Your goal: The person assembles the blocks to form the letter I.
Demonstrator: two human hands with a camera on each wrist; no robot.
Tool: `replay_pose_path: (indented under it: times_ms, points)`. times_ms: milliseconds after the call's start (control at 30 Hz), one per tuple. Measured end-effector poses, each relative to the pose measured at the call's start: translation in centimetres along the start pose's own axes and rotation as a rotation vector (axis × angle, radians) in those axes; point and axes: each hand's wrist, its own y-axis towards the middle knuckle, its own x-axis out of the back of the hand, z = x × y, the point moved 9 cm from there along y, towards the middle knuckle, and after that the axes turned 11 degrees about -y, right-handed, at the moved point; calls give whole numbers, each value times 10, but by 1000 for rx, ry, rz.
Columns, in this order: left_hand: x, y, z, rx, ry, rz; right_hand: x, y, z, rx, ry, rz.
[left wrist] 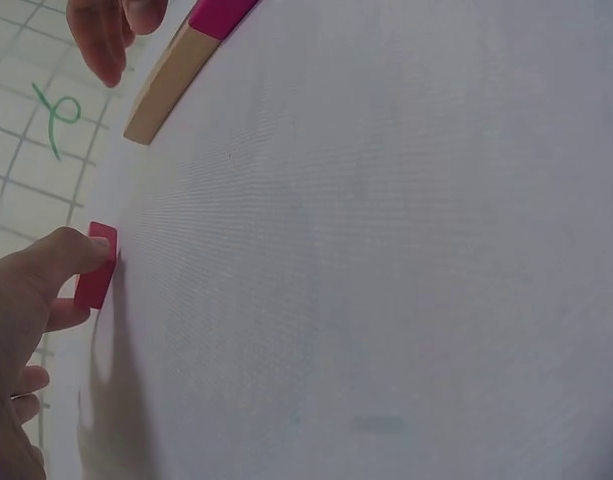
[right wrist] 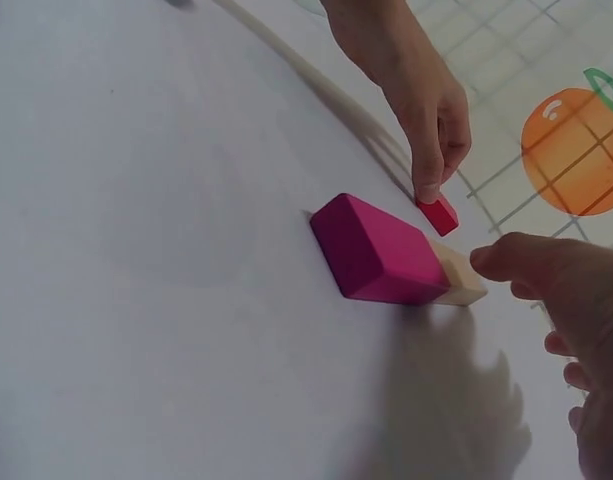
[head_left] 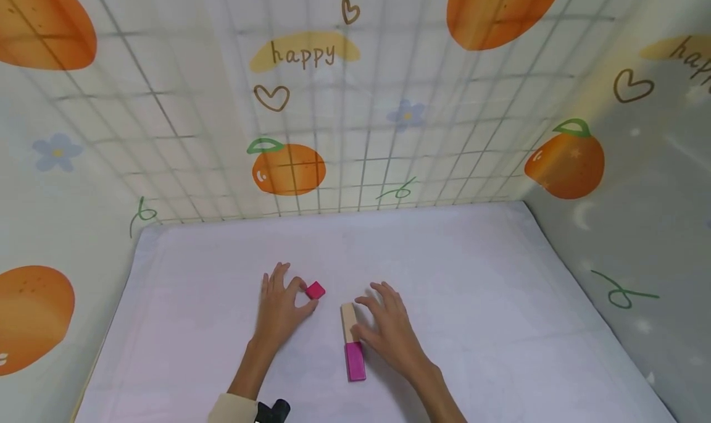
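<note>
From the head view, the left hand (head_left: 282,309) rests on the white-covered table (head_left: 500,275) a little nearer the front edge than the back one, thumb and forefinger pinching a small red block (head_left: 315,290). Just to its right the right hand (head_left: 389,330) lies with fingers spread and relaxed, its thumb touching the side of a bare wooden block (head_left: 348,322). A magenta block (head_left: 355,360) lies end to end with the wooden one, toward the front edge. The step in hand looks like placing or aligning the blocks; a next move would need the red block carried across the small gap to the wooden block's far end. No container shows.

The left wrist view shows the thumb (left wrist: 71,250) pressed on the red block (left wrist: 96,265), another finger beneath it. The wooden block (left wrist: 171,85) lies apart from it.

In the right wrist view the magenta block (right wrist: 376,250) fills the middle, the wooden block (right wrist: 458,278) butting against it, the right thumb (right wrist: 516,262) at its end. The left hand (right wrist: 431,130) pinches the red block (right wrist: 439,213) near them.
</note>
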Motion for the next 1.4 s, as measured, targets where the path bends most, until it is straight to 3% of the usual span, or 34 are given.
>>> replay_pose_path:
  times_ms: [333,633,833,1200,1400]
  points:
    - [-1,4,2,-48,-15,-31,-12,-1,-5,-56,18,91]
    - [0,7,2,4,-54,24,-13,-2,-5,-73,16,94]
    - [-2,10,2,-26,-61,3,-15,-3,-6,-97,19,103]
    - [-8,21,-18,-46,-89,49,-19,-4,-7,-116,5,131]
    - [-15,26,-32,-109,-78,62,-19,-4,-8,-119,-5,132]
